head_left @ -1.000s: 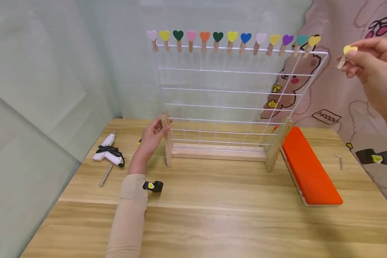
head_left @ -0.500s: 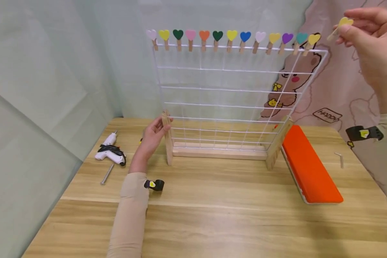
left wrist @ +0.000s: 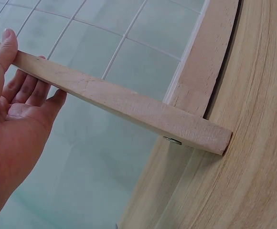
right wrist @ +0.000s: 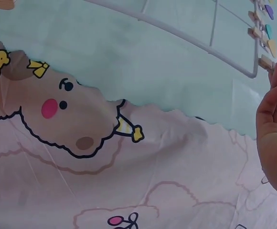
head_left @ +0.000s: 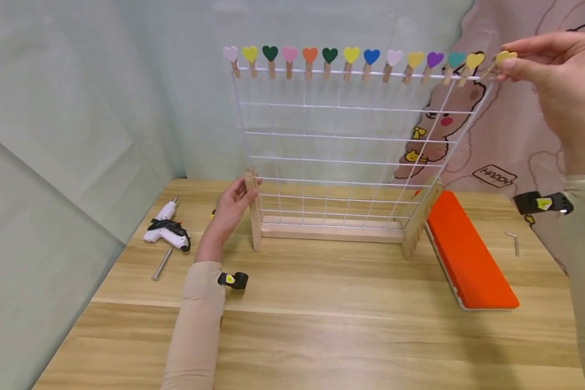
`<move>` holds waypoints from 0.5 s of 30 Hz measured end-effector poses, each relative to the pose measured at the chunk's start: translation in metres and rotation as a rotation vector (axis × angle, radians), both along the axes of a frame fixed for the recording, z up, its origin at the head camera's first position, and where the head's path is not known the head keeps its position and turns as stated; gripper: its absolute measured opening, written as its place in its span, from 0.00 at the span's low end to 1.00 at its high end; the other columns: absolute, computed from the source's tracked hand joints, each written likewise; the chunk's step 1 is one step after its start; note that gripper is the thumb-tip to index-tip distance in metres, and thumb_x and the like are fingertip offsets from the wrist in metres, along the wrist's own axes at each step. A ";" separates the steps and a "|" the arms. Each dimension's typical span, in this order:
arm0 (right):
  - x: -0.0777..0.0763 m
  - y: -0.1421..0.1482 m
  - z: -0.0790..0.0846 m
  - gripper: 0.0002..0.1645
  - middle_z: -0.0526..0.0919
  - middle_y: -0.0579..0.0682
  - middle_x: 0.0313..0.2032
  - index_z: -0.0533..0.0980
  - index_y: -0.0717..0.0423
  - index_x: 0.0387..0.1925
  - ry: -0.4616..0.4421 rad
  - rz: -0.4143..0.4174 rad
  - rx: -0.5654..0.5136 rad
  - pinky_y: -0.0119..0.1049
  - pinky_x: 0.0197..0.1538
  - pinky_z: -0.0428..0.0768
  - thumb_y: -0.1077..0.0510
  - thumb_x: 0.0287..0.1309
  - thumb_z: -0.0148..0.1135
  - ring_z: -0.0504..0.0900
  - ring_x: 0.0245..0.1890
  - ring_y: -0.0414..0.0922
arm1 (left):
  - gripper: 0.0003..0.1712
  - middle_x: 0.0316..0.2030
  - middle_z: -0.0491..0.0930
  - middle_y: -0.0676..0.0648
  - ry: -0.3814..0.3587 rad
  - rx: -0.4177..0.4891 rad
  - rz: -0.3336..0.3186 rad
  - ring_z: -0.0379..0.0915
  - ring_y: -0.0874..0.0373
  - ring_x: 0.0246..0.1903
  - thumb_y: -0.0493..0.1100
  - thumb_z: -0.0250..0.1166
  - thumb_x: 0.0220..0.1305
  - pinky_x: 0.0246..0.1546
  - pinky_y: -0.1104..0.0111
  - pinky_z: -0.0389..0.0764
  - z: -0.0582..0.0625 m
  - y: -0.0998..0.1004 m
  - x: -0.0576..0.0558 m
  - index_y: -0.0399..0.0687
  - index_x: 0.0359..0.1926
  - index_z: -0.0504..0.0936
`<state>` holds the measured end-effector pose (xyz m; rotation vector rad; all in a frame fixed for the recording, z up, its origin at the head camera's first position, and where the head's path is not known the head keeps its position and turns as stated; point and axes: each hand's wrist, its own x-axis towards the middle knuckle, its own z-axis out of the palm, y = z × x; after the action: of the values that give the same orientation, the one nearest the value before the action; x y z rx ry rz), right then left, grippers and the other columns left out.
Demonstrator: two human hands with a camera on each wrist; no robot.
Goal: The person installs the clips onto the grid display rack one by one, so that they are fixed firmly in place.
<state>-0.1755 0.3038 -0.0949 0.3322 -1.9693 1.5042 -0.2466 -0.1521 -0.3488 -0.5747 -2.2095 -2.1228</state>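
Observation:
A white wire grid rack (head_left: pixel 338 133) stands upright on the table in a wooden base. Along its top wire runs a row of small wooden clothespins with coloured hearts, such as a blue heart clothespin (head_left: pixel 371 58). My right hand (head_left: pixel 563 76) pinches a yellow heart clothespin (head_left: pixel 505 56) at the rack's top right corner, beside the last clipped one; the right wrist view shows its wooden end (right wrist: pixel 266 62) at the wire. My left hand (head_left: pixel 231 208) holds the left wooden upright (left wrist: pixel 110 98), thumb on one side and fingers on the other.
On the left lie a white glue gun (head_left: pixel 167 234) wrapped in its black cord and a metal bolt (head_left: pixel 161 265). An orange flat case (head_left: pixel 470 249) lies right of the rack, with a hex key (head_left: pixel 515 243) beyond it. A printed curtain (head_left: pixel 541 135) hangs behind.
My right hand rose with the yellow heart clothespin, then moved left and down to the rack's top right corner. My left hand has stayed on the upright.

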 end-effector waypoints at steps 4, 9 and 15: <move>0.001 0.001 0.002 0.17 0.82 0.45 0.27 0.78 0.66 0.37 -0.007 -0.048 0.067 0.19 0.34 0.73 0.62 0.41 0.64 0.78 0.22 0.37 | 0.26 0.57 0.66 0.52 0.006 -0.003 0.004 0.56 0.63 0.59 0.50 0.55 0.57 0.58 0.64 0.60 0.001 0.000 0.001 0.56 0.58 0.65; 0.002 0.000 0.004 0.16 0.81 0.42 0.26 0.79 0.63 0.37 -0.044 -0.091 0.135 0.18 0.37 0.72 0.60 0.43 0.63 0.78 0.22 0.35 | 0.26 0.57 0.66 0.51 0.006 0.006 0.006 0.56 0.63 0.59 0.50 0.56 0.57 0.58 0.65 0.60 0.001 0.000 0.001 0.55 0.58 0.65; 0.002 -0.003 0.008 0.15 0.80 0.42 0.25 0.80 0.61 0.35 -0.094 -0.097 0.154 0.16 0.34 0.73 0.58 0.41 0.64 0.78 0.20 0.35 | 0.26 0.57 0.65 0.51 0.004 0.010 0.002 0.55 0.63 0.59 0.50 0.56 0.57 0.58 0.65 0.60 0.001 0.000 0.001 0.55 0.58 0.65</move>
<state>-0.1733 0.3003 -0.0874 0.2306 -2.1494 1.3324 -0.2453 -0.1521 -0.3480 -0.5761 -2.1947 -2.1288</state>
